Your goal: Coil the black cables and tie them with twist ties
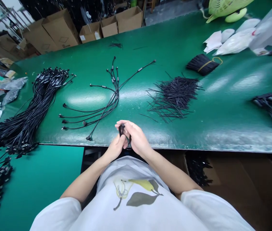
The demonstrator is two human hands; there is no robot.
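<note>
Green matting covers a long worktop [222, 106] in a workshop, with cardboard boxes [61, 29] stacked beyond its far edge. Both hands meet just over the near edge, in front of the person's white shirt. The left hand [115, 148] and the right hand [137, 140] are closed together around a small coiled cable [122, 130]. Its black loops show between the fingers, held up off the surface. The right-hand fingers curl over the top of the coil and the left pinches it from below.

Several loose cables [102, 102] lie fanned out just beyond the hands, their plugs pointing toward the left edge. A big heap of cables [30, 106] spills over the left end. A scatter of short black ties [174, 94] lies to the right of the fan, and a banded bundle of ties [201, 64] sits farther back. Plastic bags [234, 41] lie near the far right corner.

The coil looks springy, so a slackened pinch could let the loops pop open and undo the winding. Because the hands are right at the near edge, a slipped coil could drop into the gap below. A reach toward the ties with one hand leaves only the other to keep the loops together.
</note>
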